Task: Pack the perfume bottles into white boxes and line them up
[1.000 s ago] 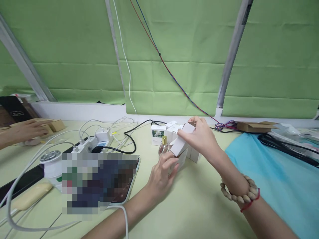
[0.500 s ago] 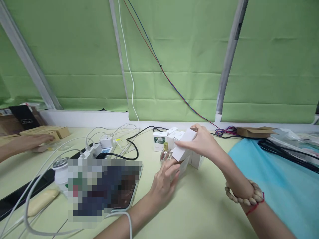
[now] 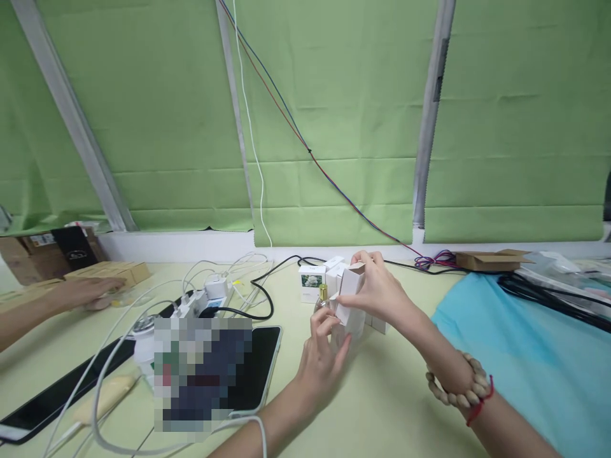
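A small white box (image 3: 347, 302) is held over the table, tilted, its top end open. My right hand (image 3: 382, 286) grips the box's upper part between thumb and fingers. My left hand (image 3: 319, 356) has its fingers curled round the lower end of the same box; what lies behind those fingertips is blurred. Just left of the box stands a glass bottle with a gold cap (image 3: 323, 292), partly hidden by my left fingers. Behind it is a white box with a flower picture (image 3: 311, 283), next to several other white boxes (image 3: 333, 267).
A large phone or tablet (image 3: 265, 366), partly pixelated, lies left of my left hand. White cables surround a power strip (image 3: 191, 305). A blue cloth (image 3: 515, 356) covers the right side. Far left, another person's hand (image 3: 90, 289) is by yellowish boxes (image 3: 133, 273).
The white box has tipped more upright in my hands, and its open top now shows. My left fingers have shifted up along it. The camera view has shifted slightly.
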The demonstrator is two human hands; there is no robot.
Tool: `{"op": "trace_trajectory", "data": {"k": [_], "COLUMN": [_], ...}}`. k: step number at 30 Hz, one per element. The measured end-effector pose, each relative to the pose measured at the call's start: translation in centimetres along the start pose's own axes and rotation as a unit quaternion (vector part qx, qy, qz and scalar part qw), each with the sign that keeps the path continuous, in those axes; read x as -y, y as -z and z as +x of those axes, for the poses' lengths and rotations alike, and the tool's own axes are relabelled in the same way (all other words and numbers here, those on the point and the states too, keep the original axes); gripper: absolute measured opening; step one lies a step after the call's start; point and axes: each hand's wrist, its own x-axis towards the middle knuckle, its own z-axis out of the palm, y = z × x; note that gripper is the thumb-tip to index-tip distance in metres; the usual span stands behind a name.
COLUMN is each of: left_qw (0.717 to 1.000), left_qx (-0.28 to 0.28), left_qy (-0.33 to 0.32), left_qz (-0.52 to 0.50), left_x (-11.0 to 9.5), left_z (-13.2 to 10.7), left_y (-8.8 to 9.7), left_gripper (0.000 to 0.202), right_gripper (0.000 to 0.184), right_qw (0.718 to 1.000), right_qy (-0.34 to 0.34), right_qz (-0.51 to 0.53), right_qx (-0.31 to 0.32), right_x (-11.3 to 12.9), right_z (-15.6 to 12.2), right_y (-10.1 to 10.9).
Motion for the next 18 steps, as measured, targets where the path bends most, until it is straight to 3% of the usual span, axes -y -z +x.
{"op": "trace_trajectory", "data": {"k": [3,8,12,18], "left_qw": [1.000,0.998,0.994,0.987], "left_qx": [0.003,-0.015,-0.004,0.029], "left_qy": [-0.012,0.052,0.090,0.088], "left_qz": [-0.009,-0.024,-0.068,-0.131], "left_x": [0.0,0.0,0.8,1.2], "left_z": [0.1,-0.1,-0.2,-0.2], "left_y": [-0.1,-0.1,-0.1,-0.2], "left_gripper": [0.036,0.040,0.045,0.048], "right_gripper": [0.056,0.053,0.045,0.036], "right_qw": [1.000,0.998,0.994,0.987], "right_qy": [0.018,0.050,0.070,0.073], "right_qz": [-0.010,-0.038,-0.041,-0.124], "right_qx": [-0.005,0.021,0.080,0.067], "right_x": [0.4,0.1,-0.2,-0.4], "right_z": [-0.4,-0.7,-0.6,0.0], "right_y": [-0.5,-1.5,-0.5,1.7]}}
